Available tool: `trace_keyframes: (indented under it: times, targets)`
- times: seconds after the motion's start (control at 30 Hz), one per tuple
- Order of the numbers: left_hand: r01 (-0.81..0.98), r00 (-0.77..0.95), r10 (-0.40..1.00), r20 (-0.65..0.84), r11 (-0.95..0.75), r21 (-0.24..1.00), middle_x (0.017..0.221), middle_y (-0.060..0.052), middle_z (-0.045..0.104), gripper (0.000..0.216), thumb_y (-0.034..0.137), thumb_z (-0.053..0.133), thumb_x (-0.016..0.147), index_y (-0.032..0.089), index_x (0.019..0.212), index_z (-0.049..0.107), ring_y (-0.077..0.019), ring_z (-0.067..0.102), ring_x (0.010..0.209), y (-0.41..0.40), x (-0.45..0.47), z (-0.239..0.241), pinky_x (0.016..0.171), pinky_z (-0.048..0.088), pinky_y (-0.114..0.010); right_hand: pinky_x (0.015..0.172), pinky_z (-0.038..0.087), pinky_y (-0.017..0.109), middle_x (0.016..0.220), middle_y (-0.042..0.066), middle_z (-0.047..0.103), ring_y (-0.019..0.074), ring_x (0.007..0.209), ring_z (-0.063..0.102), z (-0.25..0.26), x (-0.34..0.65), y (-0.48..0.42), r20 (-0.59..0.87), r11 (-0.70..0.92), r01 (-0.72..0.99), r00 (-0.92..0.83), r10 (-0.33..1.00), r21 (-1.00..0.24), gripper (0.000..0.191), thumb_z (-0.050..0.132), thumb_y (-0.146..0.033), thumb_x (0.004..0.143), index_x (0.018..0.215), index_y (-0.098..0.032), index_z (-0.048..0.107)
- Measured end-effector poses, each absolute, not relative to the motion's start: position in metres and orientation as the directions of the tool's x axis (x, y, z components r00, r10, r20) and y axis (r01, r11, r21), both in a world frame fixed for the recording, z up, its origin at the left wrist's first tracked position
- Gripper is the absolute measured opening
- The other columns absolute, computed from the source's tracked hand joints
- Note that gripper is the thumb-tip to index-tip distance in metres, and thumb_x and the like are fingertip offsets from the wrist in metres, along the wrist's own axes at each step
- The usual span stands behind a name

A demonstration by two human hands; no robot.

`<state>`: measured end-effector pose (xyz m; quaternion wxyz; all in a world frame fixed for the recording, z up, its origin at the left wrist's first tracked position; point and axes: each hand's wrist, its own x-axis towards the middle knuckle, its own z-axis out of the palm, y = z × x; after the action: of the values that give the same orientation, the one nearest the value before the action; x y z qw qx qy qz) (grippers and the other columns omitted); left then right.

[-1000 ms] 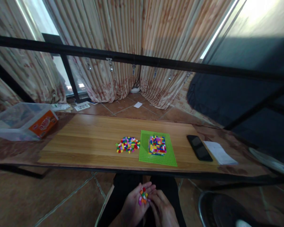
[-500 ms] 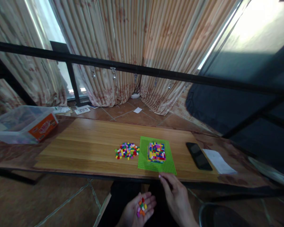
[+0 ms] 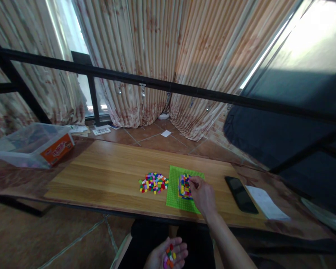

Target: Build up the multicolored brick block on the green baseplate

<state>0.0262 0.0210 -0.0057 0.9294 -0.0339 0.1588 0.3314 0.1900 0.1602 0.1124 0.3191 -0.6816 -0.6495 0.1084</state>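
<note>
A wooden bench (image 3: 106, 168) runs across the view. At its left end sits a clear plastic tub (image 3: 30, 144) with an orange label on its side. Toward the right end lies a black phone (image 3: 241, 188), face up, with a white sheet of paper (image 3: 266, 203) just beside it on the right. A black rail (image 3: 168, 87) crosses above. Behind it hang striped curtains (image 3: 162, 56) down to a tiled floor (image 3: 156, 138), where a scrap of white paper (image 3: 166, 133) lies.

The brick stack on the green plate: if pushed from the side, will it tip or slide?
The brick stack is low and wide, so probably no tipping. It seems pressed onto the green plate; both may slide together on the smooth table.
</note>
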Motion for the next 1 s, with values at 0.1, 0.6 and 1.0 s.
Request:
trace_keyframes:
  times: [0.1, 0.6, 1.0]
  targets:
    - [-0.625, 0.733, 0.609, -0.304, 0.779, 0.053, 0.103, -0.012, 0.071, 0.031, 0.036, 0.067, 0.078, 0.011, 0.097, 0.071, -0.0229, 0.065, 0.097, 0.0206, 0.0272, -0.0086, 0.086, 0.04, -0.031, 0.066, 0.044, 0.027, 0.08, 0.004, 0.07, 0.0166, 0.072, 0.063, 0.1089, 0.1906, 0.1639, 0.283, 0.05, 0.846, 0.121, 0.952, -0.531, 0.023, 0.046, -0.029, 0.083, 0.084, -0.02, 0.068]
    - [-0.609, 0.727, 0.599, -0.335, 0.788, 0.09, 0.103, -0.012, 0.071, 0.034, 0.038, 0.067, 0.077, 0.011, 0.098, 0.07, -0.0235, 0.065, 0.097, 0.0177, 0.0292, -0.0114, 0.086, 0.04, -0.032, 0.071, 0.048, 0.029, 0.084, 0.006, 0.072, 0.0184, 0.076, 0.066, 0.1096, 0.1897, 0.1652, 0.247, 0.041, 0.733, 0.175, 0.953, -0.679, 0.026, 0.045, -0.032, 0.081, 0.088, -0.02, 0.067]
    - [-0.614, 0.714, 0.603, -0.356, 0.784, 0.096, 0.101, -0.012, 0.071, 0.032, 0.038, 0.065, 0.079, 0.011, 0.096, 0.069, -0.0233, 0.065, 0.096, 0.0179, 0.0301, -0.0114, 0.085, 0.041, -0.032, 0.062, 0.049, 0.031, 0.076, 0.006, 0.072, 0.0201, 0.069, 0.067, 0.1128, 0.1853, 0.1714, 0.206, -0.049, 0.663, 0.3, 0.931, -0.747, 0.022, 0.053, -0.032, 0.074, 0.081, -0.018, 0.067]
